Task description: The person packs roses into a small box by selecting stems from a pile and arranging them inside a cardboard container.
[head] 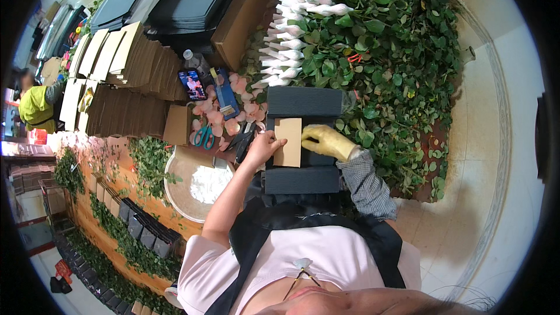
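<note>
My bare left hand [264, 145] has its thumb on the left edge of a tan cardboard piece [288, 148], which lies upright over dark corrugated sheeting. At the card's right edge, my right hand [326, 141] wears a yellow glove with fingers curled; whether it touches the card I cannot tell. One dark ribbed block [305, 101] lies beyond the card and another ribbed block [302, 180] on the near side. Left of my left hand lie a black stapler-like tool [245, 142] and teal-handled scissors [204, 137].
Leafy rose stems [393, 74] with white net-sleeved heads [284, 52] cover the right side. Stacked cardboard [131, 109], a phone [191, 84], a bottle [197, 62] and pink petals [214, 116] are at left. Below stands a round bin [175, 188]. A person in a yellow vest [37, 107] is far left.
</note>
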{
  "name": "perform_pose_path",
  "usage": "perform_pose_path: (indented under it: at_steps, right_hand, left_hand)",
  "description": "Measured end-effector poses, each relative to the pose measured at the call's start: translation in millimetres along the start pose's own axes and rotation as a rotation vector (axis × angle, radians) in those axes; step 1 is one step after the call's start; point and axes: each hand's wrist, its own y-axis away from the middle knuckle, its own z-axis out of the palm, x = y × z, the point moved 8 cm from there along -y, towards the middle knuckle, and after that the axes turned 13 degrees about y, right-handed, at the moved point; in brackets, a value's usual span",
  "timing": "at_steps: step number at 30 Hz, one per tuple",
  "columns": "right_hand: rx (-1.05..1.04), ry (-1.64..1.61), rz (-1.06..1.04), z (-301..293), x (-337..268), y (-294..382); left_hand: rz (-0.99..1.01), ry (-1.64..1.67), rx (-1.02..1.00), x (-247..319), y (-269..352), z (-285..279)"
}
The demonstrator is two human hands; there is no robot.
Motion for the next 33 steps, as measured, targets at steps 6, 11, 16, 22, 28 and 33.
perform_pose_path:
  at_steps: [6,11,16,22,28,33]
  right_hand:
    - [0.279,0.505,-0.034,1,-30,-8]
    - [0.256,0.633,0.109,20,-20,-16]
    - [0.48,0.6,0.085,27,-17,-5]
    - [0.526,-0.158,-0.039,-16,-1,52]
    - [0.641,-0.38,0.169,-11,81,111]
    - [0.512,-0.359,0.044,-105,90,130]
  left_hand:
    - [0.081,-0.159,0.056,13,-7,4]
    - [0.073,-0.574,-0.056,64,8,0]
    - [0.331,-0.916,-0.37,102,64,79]
    - [0.317,-1.076,-0.245,79,63,84]
    - [0.332,-1.045,-0.218,85,57,87]
    - [0.235,-1.039,-0.202,80,57,81]
